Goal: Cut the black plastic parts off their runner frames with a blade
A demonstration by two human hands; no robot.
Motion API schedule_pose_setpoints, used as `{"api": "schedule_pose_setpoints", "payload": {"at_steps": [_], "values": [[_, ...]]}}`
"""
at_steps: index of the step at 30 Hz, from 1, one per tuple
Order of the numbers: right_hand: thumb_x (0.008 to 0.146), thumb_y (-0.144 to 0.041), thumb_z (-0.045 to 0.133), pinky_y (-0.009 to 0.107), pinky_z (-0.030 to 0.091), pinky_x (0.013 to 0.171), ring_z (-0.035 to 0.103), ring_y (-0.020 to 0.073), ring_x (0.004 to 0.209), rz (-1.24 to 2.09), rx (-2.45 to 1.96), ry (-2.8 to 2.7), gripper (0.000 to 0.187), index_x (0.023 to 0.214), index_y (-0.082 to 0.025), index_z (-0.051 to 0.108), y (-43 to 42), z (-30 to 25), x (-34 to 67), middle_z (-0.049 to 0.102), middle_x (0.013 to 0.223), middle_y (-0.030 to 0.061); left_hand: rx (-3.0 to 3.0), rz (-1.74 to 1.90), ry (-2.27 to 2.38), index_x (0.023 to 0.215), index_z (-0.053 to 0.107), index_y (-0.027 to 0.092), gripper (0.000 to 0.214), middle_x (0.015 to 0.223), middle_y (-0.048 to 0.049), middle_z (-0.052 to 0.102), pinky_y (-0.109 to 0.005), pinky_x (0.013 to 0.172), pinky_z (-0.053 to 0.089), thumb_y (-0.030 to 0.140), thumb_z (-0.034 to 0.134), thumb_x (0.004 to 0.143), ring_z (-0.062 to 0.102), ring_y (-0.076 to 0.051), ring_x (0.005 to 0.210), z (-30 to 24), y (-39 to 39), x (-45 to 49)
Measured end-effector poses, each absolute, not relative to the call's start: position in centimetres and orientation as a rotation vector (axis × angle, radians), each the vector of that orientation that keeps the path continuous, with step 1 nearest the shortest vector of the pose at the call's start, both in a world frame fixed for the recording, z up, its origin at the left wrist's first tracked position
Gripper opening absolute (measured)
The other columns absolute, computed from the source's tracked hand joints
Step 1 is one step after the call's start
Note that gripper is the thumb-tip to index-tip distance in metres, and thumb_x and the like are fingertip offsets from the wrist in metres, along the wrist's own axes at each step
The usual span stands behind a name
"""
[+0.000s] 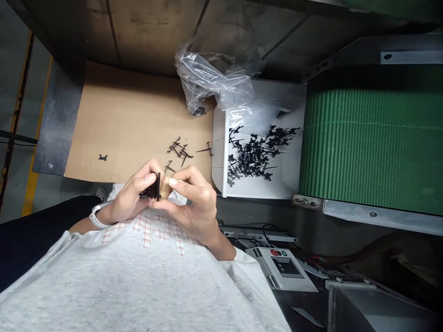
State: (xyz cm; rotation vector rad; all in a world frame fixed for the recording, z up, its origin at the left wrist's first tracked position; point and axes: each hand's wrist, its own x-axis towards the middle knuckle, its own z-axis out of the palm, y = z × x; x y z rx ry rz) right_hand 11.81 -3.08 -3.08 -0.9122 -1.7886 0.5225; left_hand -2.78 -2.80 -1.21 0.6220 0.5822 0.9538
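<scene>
My left hand [133, 193] is closed around several small black plastic parts [152, 190], stacked together in front of my chest. My right hand [195, 196] meets it from the right, thumb and fingers curled at the stack's right end. Whether a separate piece sits between the right fingertips cannot be made out. Just beyond the hands, several black sprue-like pieces [180, 150] lie on a cardboard sheet [131, 120]. A single small black part [103, 157] rests near the sheet's left front edge.
A white tray [289, 173] at right holds a heap of black parts [254, 154]. A crumpled clear plastic bag [214, 80] lies at the back. Farther right is a green conveyor belt [374, 143]; a control box [282, 269] with buttons stands below.
</scene>
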Motion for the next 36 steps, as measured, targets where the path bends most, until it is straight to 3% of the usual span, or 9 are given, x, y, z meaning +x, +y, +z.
{"api": "schedule_pose_setpoints", "payload": {"at_steps": [5,8,10,12,14,17,21,31,36], "values": [[0.088,-0.030,0.070,0.028,0.052,0.061,0.060,0.0118,0.070,0.709,-0.922,-1.810,0.041,0.120,-0.032,0.045,-3.2,-2.9,12.0,0.055,0.087,-0.0030,0.380,0.950,0.609,0.072,0.055,0.018,0.020,0.059,0.0022,0.049,-0.018,0.053,0.042,0.034,0.060,0.082,0.044,-0.010,0.055,-1.6,-2.0,-2.3],[0.087,-0.030,0.072,0.026,0.050,0.063,0.060,0.0116,0.074,0.830,-0.937,-1.784,0.037,0.114,-0.032,0.047,-3.2,-3.6,12.3,0.055,0.087,-0.0040,0.107,0.910,0.648,0.061,0.045,0.017,0.028,0.060,0.0016,0.044,-0.015,0.044,0.038,0.031,0.060,0.081,0.045,-0.009,0.054,-2.7,-1.3,-3.0],[0.090,-0.035,0.066,0.024,0.047,0.062,0.055,0.0104,0.070,0.915,-1.007,-1.737,0.030,0.111,-0.030,0.045,-2.5,-5.5,12.2,0.052,0.083,-0.0052,-0.111,0.936,0.673,0.057,0.033,0.018,0.036,0.058,0.0027,0.037,-0.013,0.036,0.027,0.026,0.057,0.082,0.040,-0.008,0.049,-4.0,-1.3,-4.5],[0.098,-0.036,0.051,0.025,0.047,0.064,0.052,0.0104,0.071,0.990,-1.183,-1.698,0.021,0.113,-0.027,0.041,-1.1,-8.6,11.5,0.051,0.085,-0.0033,-0.243,1.025,0.716,0.059,0.028,0.019,0.034,0.059,0.0034,0.035,-0.013,0.036,0.026,0.018,0.054,0.082,0.037,-0.007,0.047,-5.4,-1.9,-6.5],[0.100,-0.034,0.045,0.027,0.050,0.070,0.056,0.0122,0.079,1.065,-1.303,-1.734,0.023,0.118,-0.021,0.039,0.9,-12.3,9.6,0.054,0.092,0.0014,-0.275,1.117,0.744,0.062,0.032,0.019,0.026,0.060,0.0039,0.036,-0.014,0.039,0.032,0.014,0.051,0.079,0.038,-0.006,0.047,-6.8,-3.0,-8.5],[0.096,-0.034,0.055,0.033,0.054,0.074,0.061,0.0139,0.077,1.257,-1.367,-1.959,0.028,0.117,-0.015,0.052,3.5,-17.4,4.6,0.062,0.093,0.0031,-0.313,1.269,0.788,0.068,0.041,0.018,0.014,0.061,0.0043,0.039,-0.017,0.045,0.040,0.012,0.050,0.077,0.043,-0.007,0.050,-8.6,-5.1,-11.0],[0.094,-0.037,0.061,0.043,0.057,0.089,0.064,0.0216,0.105,1.446,-1.337,-2.264,0.035,0.122,-0.017,0.059,4.8,-20.8,-3.2,0.063,0.123,0.0087,-0.363,1.437,0.858,0.072,0.045,0.017,0.011,0.067,0.0037,0.046,-0.021,0.054,0.047,0.017,0.053,0.080,0.049,-0.008,0.056,-10.1,-7.1,-12.5],[0.094,-0.037,0.061,0.046,0.056,0.092,0.063,0.0232,0.110,1.747,-1.415,-2.376,0.037,0.125,-0.018,0.058,5.0,-22.3,-7.2,0.061,0.128,0.0093,-0.313,1.630,1.106,0.080,0.055,0.016,0.016,0.063,0.0057,0.046,-0.015,0.051,0.036,0.010,0.070,0.084,0.043,-0.005,0.055,-12.9,-9.6,-14.2],[0.094,-0.039,0.060,0.036,0.058,0.078,0.066,0.0166,0.090,1.989,-1.343,-1.996,0.031,0.114,-0.015,0.061,5.0,-17.8,-2.9,0.066,0.109,0.0060,-0.157,1.586,1.202,0.084,0.059,0.017,0.012,0.057,0.0075,0.040,-0.013,0.048,0.032,0.020,0.070,0.088,0.036,-0.005,0.050,-13.8,-7.3,-13.6]]}}
